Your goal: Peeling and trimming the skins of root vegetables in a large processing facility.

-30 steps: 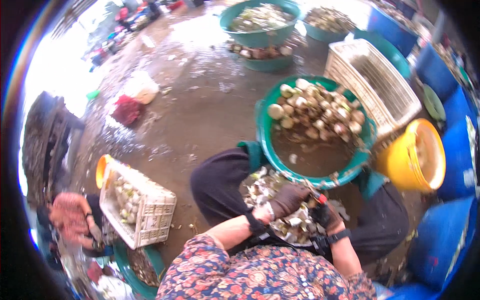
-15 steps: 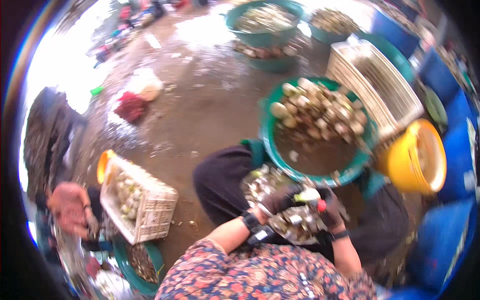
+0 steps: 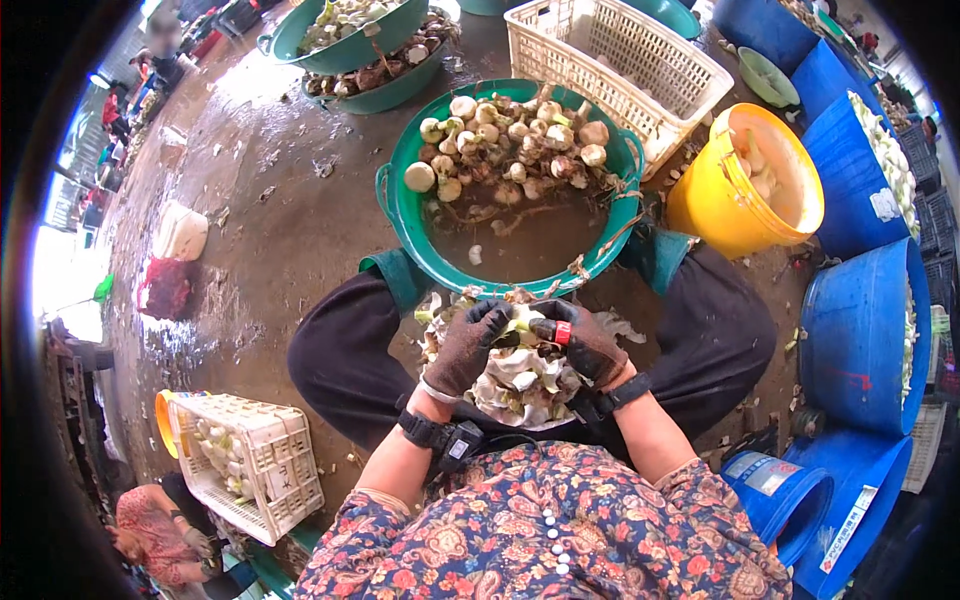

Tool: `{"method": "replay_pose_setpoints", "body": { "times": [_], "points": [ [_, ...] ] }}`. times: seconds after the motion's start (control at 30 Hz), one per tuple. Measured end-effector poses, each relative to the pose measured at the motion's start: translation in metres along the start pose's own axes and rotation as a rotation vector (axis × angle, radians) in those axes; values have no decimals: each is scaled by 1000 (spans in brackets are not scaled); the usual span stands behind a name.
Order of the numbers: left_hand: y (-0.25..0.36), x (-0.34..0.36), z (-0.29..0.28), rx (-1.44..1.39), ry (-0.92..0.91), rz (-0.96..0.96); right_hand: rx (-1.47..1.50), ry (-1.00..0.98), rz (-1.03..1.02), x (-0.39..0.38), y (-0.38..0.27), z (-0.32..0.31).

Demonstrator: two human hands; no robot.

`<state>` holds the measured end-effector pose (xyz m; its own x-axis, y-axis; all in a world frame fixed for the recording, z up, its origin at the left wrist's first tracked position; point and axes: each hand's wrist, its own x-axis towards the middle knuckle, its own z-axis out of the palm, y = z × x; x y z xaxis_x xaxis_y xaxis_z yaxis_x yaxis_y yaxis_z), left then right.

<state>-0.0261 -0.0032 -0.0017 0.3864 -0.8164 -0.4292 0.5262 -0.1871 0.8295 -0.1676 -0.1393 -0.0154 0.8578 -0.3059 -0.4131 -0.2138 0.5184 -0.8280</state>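
Note:
Both my hands wear dark brown work gloves and meet above a heap of pale garlic peels [image 3: 525, 375] between my legs. My left hand [image 3: 465, 350] is closed around a garlic bulb [image 3: 521, 319], pale with a greenish tint and partly hidden by the fingers. My right hand [image 3: 594, 350] grips a small tool with a black and red handle [image 3: 558, 331], held close against the bulb; its working end cannot be made out. Just beyond the hands stands a green basin [image 3: 400, 225], with many untrimmed garlic bulbs [image 3: 500, 140] gathered toward its far side.
At the right stand a yellow bucket [image 3: 700, 190] and several blue tubs [image 3: 850, 320]. A cream crate [image 3: 690, 100] sits behind the basin, beside stacked green basins [image 3: 400, 90]. At lower left, another person [image 3: 160, 530] is near a crate of garlic [image 3: 285, 460].
My view has shifted, so the basin and hands appear farther left and the basin higher. The bulb has gone from exposed between my hands to partly covered by the left fingers.

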Motion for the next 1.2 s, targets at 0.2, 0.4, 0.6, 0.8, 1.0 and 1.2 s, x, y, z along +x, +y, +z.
{"method": "replay_pose_setpoints", "body": {
  "times": [0.2,0.4,0.6,0.8,1.0,1.2],
  "points": [
    [-4,6,-14,937,43,744,-275,-90,-570,-8,3,16],
    [-19,7,-27,937,307,335,724,-219,-328,7,18,-6],
    [21,0,13,442,161,81,-241,116,-597,-5,6,11],
    [18,6,14,340,149,-8,267,48,-343,4,7,16],
    [11,6,8,423,174,318,303,11,-430,3,16,19],
    [17,8,8,848,12,732,189,-134,-388,9,37,-2]
  ]
}}
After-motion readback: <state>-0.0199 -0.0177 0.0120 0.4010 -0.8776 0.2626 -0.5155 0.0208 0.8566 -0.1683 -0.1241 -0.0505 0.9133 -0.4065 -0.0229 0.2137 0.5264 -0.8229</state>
